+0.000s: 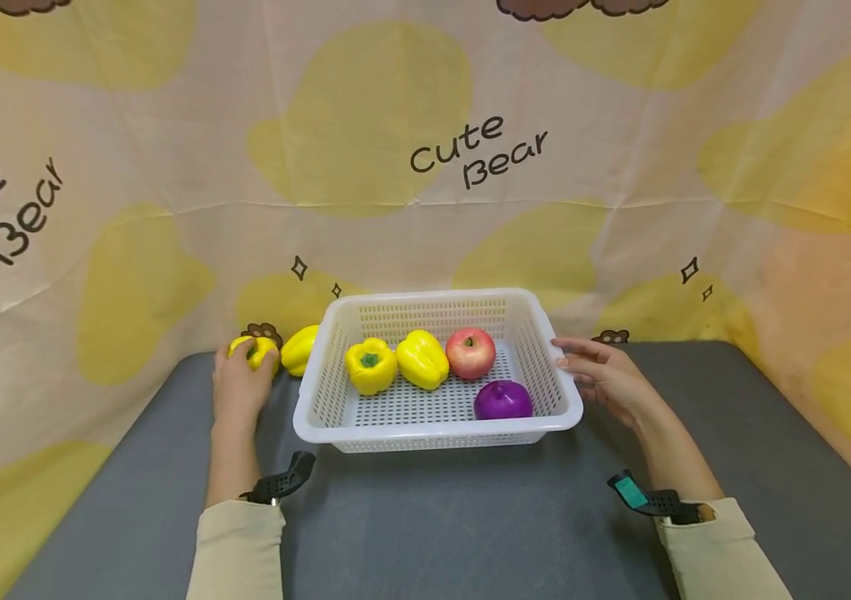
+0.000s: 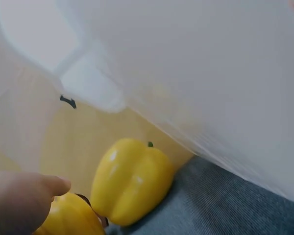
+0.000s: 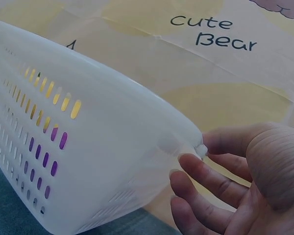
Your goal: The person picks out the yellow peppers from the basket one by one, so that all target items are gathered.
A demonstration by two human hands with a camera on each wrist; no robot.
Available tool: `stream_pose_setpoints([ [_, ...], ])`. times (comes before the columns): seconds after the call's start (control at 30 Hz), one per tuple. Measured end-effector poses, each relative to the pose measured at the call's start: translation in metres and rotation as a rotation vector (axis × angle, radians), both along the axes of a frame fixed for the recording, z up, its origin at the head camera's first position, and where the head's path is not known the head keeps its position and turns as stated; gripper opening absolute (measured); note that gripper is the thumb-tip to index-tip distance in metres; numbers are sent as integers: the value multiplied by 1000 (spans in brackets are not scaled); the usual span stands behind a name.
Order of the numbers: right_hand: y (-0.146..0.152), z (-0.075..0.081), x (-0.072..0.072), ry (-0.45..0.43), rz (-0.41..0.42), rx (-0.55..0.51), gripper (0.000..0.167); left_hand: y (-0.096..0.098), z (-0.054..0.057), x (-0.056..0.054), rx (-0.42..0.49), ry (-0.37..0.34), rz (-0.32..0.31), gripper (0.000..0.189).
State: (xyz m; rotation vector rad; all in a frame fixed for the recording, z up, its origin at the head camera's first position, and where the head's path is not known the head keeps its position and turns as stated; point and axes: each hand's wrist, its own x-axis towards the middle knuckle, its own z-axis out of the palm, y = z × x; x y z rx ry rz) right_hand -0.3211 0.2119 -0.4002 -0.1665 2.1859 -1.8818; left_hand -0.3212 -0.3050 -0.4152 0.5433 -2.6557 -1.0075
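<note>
My left hand point(image 1: 241, 387) grips a yellow bell pepper point(image 1: 258, 353) on the table, left of a white plastic basket point(image 1: 440, 435). A second loose yellow bell pepper point(image 1: 301, 350) lies between that hand and the basket; the left wrist view shows this pepper point(image 2: 132, 181) close up. With thumb and fingers, my right hand point(image 1: 613, 382) pinches the basket's right rim, as the right wrist view shows at the rim's corner point(image 3: 193, 142). Inside the basket are a yellow bell pepper point(image 1: 371, 367), another yellow bell pepper point(image 1: 422, 360), a red apple point(image 1: 470, 352) and a purple onion point(image 1: 503, 401).
The dark grey table point(image 1: 455, 517) extends in front of the basket and to both sides. Behind it hangs a patterned cloth point(image 1: 365, 125) with yellow patches and lettering. Black straps circle both wrists.
</note>
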Motion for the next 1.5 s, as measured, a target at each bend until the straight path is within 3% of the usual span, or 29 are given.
stream_pose_setpoints([
  [0.17, 0, -2, 0, -7, -2, -15, 52, 5, 15, 6, 2, 33, -22, 60],
  [0.47, 0, -2, -2, -6, -5, -17, 54, 24, 55, 16, -11, 111, -110, 59],
  [0.67, -1, -1, 0, -6, -2, -18, 56, 43, 71, 22, 17, 156, -134, 58],
  [0.9, -1, -1, 1, -2, -7, -2, 59, 56, 82, 27, 37, 208, -153, 52],
  [1.03, -1, 0, 1, -1, -8, -5, 58, 63, 85, 28, 28, 207, -196, 52],
  [1.5, -2, 1, 1, 4, -2, -35, 57, 89, 74, 18, -43, 168, -342, 53],
])
